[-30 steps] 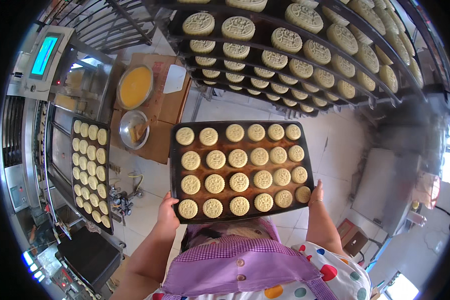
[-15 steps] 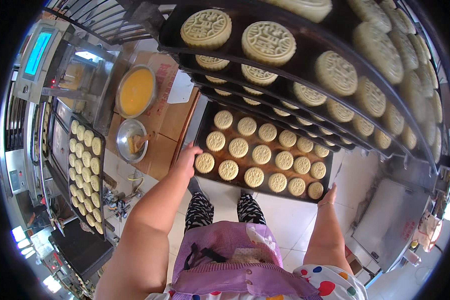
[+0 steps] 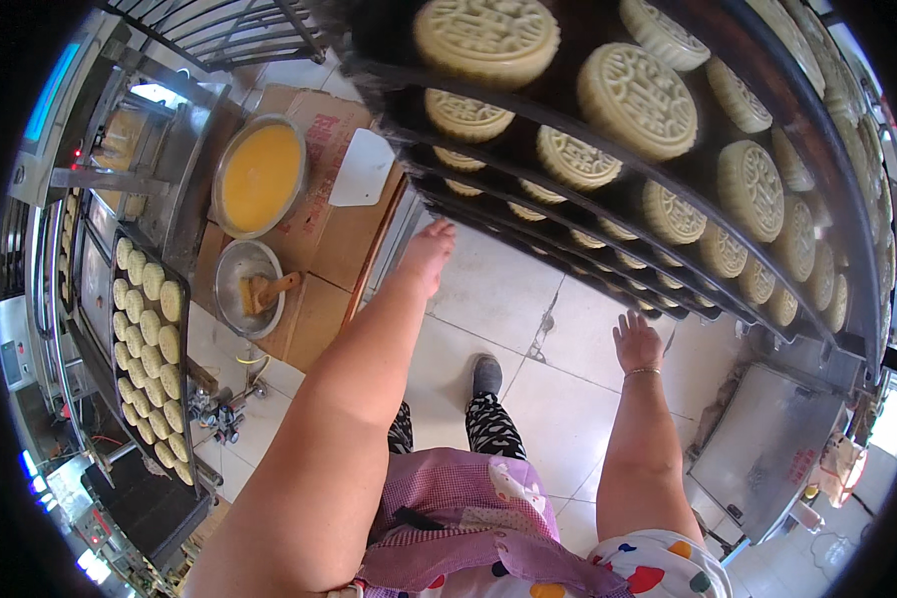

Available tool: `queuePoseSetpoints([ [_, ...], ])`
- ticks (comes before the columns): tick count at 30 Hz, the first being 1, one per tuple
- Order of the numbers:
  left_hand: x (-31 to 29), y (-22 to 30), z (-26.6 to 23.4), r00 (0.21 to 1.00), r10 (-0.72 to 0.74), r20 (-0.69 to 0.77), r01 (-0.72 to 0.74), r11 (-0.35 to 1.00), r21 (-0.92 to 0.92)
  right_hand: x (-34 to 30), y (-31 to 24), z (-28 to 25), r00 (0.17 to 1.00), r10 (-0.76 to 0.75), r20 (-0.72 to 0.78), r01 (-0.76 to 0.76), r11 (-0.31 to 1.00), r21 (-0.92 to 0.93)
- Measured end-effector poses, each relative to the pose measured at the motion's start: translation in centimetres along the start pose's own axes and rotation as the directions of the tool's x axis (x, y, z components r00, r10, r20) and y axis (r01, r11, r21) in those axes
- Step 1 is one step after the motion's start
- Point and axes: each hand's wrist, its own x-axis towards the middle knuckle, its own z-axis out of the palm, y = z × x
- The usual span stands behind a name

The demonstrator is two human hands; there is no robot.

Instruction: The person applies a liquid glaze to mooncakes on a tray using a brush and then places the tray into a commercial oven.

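Observation:
A tall dark rack [image 3: 807,135] fills the upper right, its stacked trays [image 3: 608,169] bearing round pale mooncakes [image 3: 638,100] with patterned tops. My left hand [image 3: 431,257] reaches to the rack's near left corner, its fingers stretched forward beside the lower trays. Under the near right part of the stack is my right hand [image 3: 638,344], palm down with fingers spread at the lowest visible tray edge. Neither hand holds anything. Whether the fingertips touch a tray edge I cannot tell.
To the left, a cardboard-covered surface [image 3: 314,289] carries a bowl of yellow liquid [image 3: 261,177], a metal bowl [image 3: 231,299] with a wooden-handled brush [image 3: 264,291], and a white scraper [image 3: 363,169]. Another mooncake tray [image 3: 184,399] stands farther left. A metal cabinet [image 3: 767,439] is at right.
The tray of mooncakes that both hands held has gone into the rack, under the upper trays. Both hands are off its sides and farther forward. My feet have shifted.

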Motion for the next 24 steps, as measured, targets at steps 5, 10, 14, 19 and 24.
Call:
queuePoseSetpoints([
  [5, -9.4, -6.3, -5.3, 0.980, -0.046, 0.195, -0.044, 0.901, 0.432, -3.9, 5.7, 2.9, 0.964, 0.183, -0.193, -0.245, 0.893, -0.377],
  [10, -23.6, -8.4, -19.9, 0.997, -0.071, 0.028, 0.050, 0.888, 0.456, -10.5, 17.7, 14.4, 0.856, 0.500, -0.136, -0.413, 0.501, -0.761],
  [14, -32.6, -5.6, -31.3, 0.883, -0.041, -0.468, 0.056, 0.998, 0.017, -12.8, 26.3, 24.7, 0.887, 0.432, 0.162, 0.028, 0.300, -0.954],
  [19, -38.5, -0.6, -39.9, 0.671, -0.099, -0.735, -0.300, 0.870, -0.392, -11.4, 34.4, 34.9, 0.912, 0.156, 0.380, 0.335, 0.254, -0.907],
  [24, -38.7, -1.8, -43.1, 0.722, -0.213, -0.658, -0.526, 0.450, -0.722, -13.6, 38.0, 40.3, 0.928, 0.369, 0.045, 0.086, -0.094, -0.992],
])
